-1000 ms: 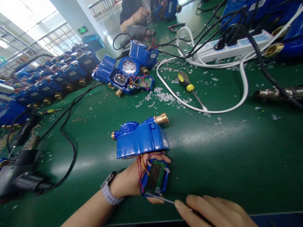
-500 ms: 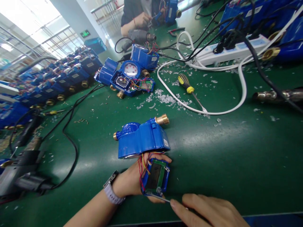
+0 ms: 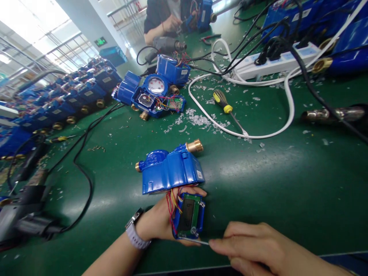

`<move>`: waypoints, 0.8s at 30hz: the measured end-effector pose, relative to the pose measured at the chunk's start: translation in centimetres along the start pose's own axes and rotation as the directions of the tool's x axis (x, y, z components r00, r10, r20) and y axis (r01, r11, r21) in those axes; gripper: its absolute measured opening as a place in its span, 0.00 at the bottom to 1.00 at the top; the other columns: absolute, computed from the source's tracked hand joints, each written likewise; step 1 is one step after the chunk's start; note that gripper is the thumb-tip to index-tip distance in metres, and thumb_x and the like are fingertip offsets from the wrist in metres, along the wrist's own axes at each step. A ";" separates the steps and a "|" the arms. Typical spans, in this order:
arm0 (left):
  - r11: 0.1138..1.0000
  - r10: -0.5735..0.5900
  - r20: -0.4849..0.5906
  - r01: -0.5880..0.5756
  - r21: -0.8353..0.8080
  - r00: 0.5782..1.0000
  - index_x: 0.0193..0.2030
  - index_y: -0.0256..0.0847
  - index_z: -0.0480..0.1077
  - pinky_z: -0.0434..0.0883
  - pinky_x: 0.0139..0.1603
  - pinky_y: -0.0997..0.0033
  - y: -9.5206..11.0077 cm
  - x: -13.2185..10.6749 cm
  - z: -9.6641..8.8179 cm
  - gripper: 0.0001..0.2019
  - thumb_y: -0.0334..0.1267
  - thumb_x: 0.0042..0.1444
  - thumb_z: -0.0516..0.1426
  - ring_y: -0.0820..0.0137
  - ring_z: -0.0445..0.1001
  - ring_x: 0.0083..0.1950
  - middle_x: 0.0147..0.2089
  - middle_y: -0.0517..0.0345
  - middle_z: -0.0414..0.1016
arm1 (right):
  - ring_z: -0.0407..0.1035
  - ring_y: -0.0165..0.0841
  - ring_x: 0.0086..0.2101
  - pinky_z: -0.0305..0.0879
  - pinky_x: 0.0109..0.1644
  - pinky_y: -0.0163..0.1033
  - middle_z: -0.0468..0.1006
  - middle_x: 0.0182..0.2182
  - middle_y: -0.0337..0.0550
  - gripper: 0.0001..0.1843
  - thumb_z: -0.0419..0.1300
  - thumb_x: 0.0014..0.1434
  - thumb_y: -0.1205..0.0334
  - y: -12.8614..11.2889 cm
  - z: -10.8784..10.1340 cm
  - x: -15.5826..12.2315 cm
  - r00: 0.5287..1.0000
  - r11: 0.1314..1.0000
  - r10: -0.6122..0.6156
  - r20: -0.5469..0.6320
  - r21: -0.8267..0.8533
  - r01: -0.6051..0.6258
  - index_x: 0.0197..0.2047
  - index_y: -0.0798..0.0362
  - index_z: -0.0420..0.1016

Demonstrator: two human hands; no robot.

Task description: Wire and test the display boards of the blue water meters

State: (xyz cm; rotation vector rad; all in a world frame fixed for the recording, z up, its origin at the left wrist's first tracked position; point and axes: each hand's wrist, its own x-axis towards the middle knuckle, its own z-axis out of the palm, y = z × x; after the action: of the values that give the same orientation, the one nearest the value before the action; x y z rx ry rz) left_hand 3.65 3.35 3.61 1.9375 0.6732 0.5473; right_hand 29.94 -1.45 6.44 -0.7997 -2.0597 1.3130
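My left hand (image 3: 159, 220), with a watch on its wrist, is closed around a small blue display housing (image 3: 202, 220). Inside it sit a green circuit board and a dark LCD screen (image 3: 186, 214). Red, yellow and white wires (image 3: 170, 207) run from the housing towards a blue water meter (image 3: 169, 172) with brass ends, just beyond my fingers. My right hand (image 3: 253, 245) pinches a thin metal shaft (image 3: 198, 241), whose tip reaches the lower edge of the housing. The tool's handle is hidden in my hand, so its exact kind does not show.
Further back lies an opened water meter (image 3: 155, 86). A yellow-black screwdriver (image 3: 222, 101) rests beside a looped white cable (image 3: 270, 136) and plastic scraps. Heat guns (image 3: 25, 211), a power strip (image 3: 276, 65) and rows of blue meters (image 3: 77, 96) surround the bench. A co-worker's hand (image 3: 171, 23) works opposite.
My right hand has risen slightly and its fingers have curled in more around the tool. The shaft stays at the housing's lower edge. The whole view has shifted a little.
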 end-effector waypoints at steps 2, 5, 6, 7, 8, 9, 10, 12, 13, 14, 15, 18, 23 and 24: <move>1.000 0.010 0.010 -0.010 -0.014 1.000 0.59 0.47 0.57 0.69 0.59 0.58 0.1 0.1 0.0 0.41 0.50 0.41 0.71 0.57 0.71 0.57 0.57 0.48 0.67 | 0.74 0.31 0.26 0.73 0.33 0.29 0.79 0.30 0.41 0.20 0.48 0.65 0.67 0.2 -0.6 0.0 0.999 0.999 -0.031 0.017 0.010 0.031 0.52 0.46 0.76; 1.000 0.017 0.012 -0.017 0.001 1.000 0.59 0.47 0.57 0.69 0.59 0.58 0.2 0.2 0.1 0.41 0.50 0.41 0.71 0.57 0.71 0.57 0.57 0.48 0.68 | 0.75 0.29 0.29 0.72 0.34 0.28 0.79 0.31 0.38 0.18 0.49 0.66 0.66 0.2 -1.3 -0.2 0.997 0.999 0.046 0.060 -0.012 -0.046 0.49 0.44 0.77; 1.000 0.021 0.009 -0.021 0.008 1.000 0.59 0.47 0.57 0.69 0.59 0.58 0.2 0.2 0.1 0.41 0.50 0.41 0.71 0.57 0.71 0.57 0.57 0.47 0.68 | 0.75 0.29 0.31 0.72 0.35 0.27 0.79 0.32 0.37 0.17 0.49 0.66 0.67 0.0 -1.6 -0.2 0.994 0.997 0.075 0.080 -0.013 -0.075 0.48 0.43 0.77; 0.999 0.029 0.005 -0.029 0.015 1.000 0.58 0.47 0.57 0.69 0.59 0.58 0.2 0.2 0.1 0.41 0.50 0.41 0.71 0.58 0.71 0.57 0.57 0.48 0.68 | 0.75 0.28 0.32 0.71 0.36 0.27 0.79 0.33 0.36 0.17 0.50 0.66 0.68 -0.2 -1.9 -0.1 0.990 0.995 0.102 0.101 -0.012 -0.101 0.48 0.42 0.77; 0.999 0.033 0.004 -0.033 0.022 0.999 0.58 0.47 0.56 0.69 0.59 0.59 0.2 0.2 0.1 0.41 0.50 0.41 0.71 0.58 0.71 0.56 0.57 0.48 0.68 | 0.75 0.28 0.33 0.71 0.37 0.27 0.80 0.34 0.36 0.17 0.51 0.66 0.68 -0.4 -2.2 0.0 0.985 0.993 0.120 0.123 -0.013 -0.119 0.47 0.42 0.77; 0.999 0.037 0.003 -0.037 0.026 0.999 0.59 0.47 0.56 0.70 0.58 0.59 0.1 0.1 0.1 0.41 0.50 0.41 0.71 0.58 0.72 0.56 0.57 0.48 0.68 | 0.75 0.28 0.33 0.71 0.38 0.27 0.80 0.35 0.36 0.16 0.52 0.65 0.68 -0.6 -2.5 0.2 0.981 0.992 0.129 0.147 -0.016 -0.128 0.47 0.42 0.77; 0.999 0.041 0.004 -0.041 0.027 0.999 0.59 0.47 0.56 0.70 0.58 0.59 0.1 0.1 0.2 0.41 0.51 0.41 0.71 0.58 0.72 0.56 0.56 0.48 0.68 | 0.76 0.29 0.33 0.72 0.39 0.28 0.80 0.35 0.36 0.16 0.52 0.66 0.68 -0.8 -2.8 0.3 0.977 0.991 0.132 0.167 -0.027 -0.129 0.47 0.42 0.78; 0.999 0.040 0.005 -0.040 0.025 0.999 0.59 0.47 0.56 0.70 0.58 0.59 0.1 0.1 0.2 0.41 0.51 0.42 0.71 0.58 0.72 0.56 0.57 0.48 0.68 | 0.76 0.30 0.33 0.72 0.39 0.29 0.80 0.36 0.37 0.15 0.52 0.67 0.66 -1.1 -3.3 0.8 0.976 0.992 0.114 0.184 -0.068 -0.104 0.47 0.43 0.78; 0.999 0.040 0.006 -0.040 0.025 0.999 0.59 0.47 0.56 0.70 0.58 0.59 0.1 0.1 0.2 0.40 0.51 0.42 0.70 0.58 0.72 0.56 0.57 0.48 0.68 | 0.76 0.30 0.33 0.73 0.39 0.30 0.80 0.36 0.38 0.15 0.52 0.67 0.66 -1.2 -3.5 1.0 0.979 0.993 0.097 0.179 -0.089 -0.082 0.47 0.43 0.79; 0.999 0.041 0.009 -0.041 0.030 0.999 0.59 0.48 0.56 0.70 0.58 0.59 0.0 0.1 0.2 0.40 0.51 0.43 0.70 0.58 0.71 0.57 0.58 0.48 0.68 | 0.76 0.30 0.33 0.73 0.38 0.30 0.80 0.35 0.38 0.15 0.51 0.68 0.65 -1.2 -3.6 1.2 0.982 0.992 0.081 0.170 -0.108 -0.063 0.47 0.43 0.79; 0.998 0.041 0.012 -0.042 0.043 0.999 0.59 0.48 0.56 0.69 0.58 0.59 0.0 0.1 0.2 0.39 0.52 0.43 0.70 0.58 0.71 0.57 0.58 0.49 0.68 | 0.76 0.29 0.33 0.72 0.38 0.29 0.80 0.35 0.37 0.15 0.51 0.68 0.65 -1.1 -3.5 1.4 0.985 0.991 0.067 0.158 -0.123 -0.048 0.46 0.43 0.79; 0.995 0.035 0.027 -0.037 0.089 0.999 0.59 0.49 0.57 0.69 0.57 0.59 -0.1 0.1 0.2 0.39 0.53 0.43 0.69 0.58 0.72 0.55 0.57 0.50 0.69 | 0.75 0.27 0.29 0.71 0.35 0.27 0.80 0.32 0.35 0.17 0.48 0.68 0.68 -0.7 -2.8 1.6 0.993 0.986 0.012 0.116 -0.165 0.008 0.45 0.44 0.78; 0.994 -0.004 0.028 0.001 0.108 1.000 0.60 0.48 0.57 0.70 0.57 0.59 0.0 0.0 0.0 0.40 0.54 0.43 0.69 0.58 0.72 0.55 0.56 0.50 0.70 | 0.67 0.25 0.16 0.57 0.14 0.30 0.75 0.25 0.34 0.18 0.46 0.66 0.71 0.2 -0.8 0.5 0.982 0.865 -0.158 0.105 -0.464 0.189 0.46 0.48 0.75; 0.994 -0.006 0.025 0.004 0.112 1.000 0.60 0.48 0.57 0.70 0.58 0.59 0.1 0.0 0.0 0.40 0.54 0.44 0.68 0.58 0.71 0.55 0.56 0.50 0.69 | 0.65 0.25 0.14 0.55 0.12 0.32 0.74 0.24 0.34 0.19 0.44 0.66 0.71 0.2 -0.5 0.2 0.978 0.812 -0.186 0.096 -0.545 0.208 0.48 0.49 0.74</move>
State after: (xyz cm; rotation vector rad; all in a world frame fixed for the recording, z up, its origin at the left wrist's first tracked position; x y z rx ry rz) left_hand 3.64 3.32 3.67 2.0433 0.7054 0.4899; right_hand 30.22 -0.98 6.48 -0.7655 -2.5177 0.6123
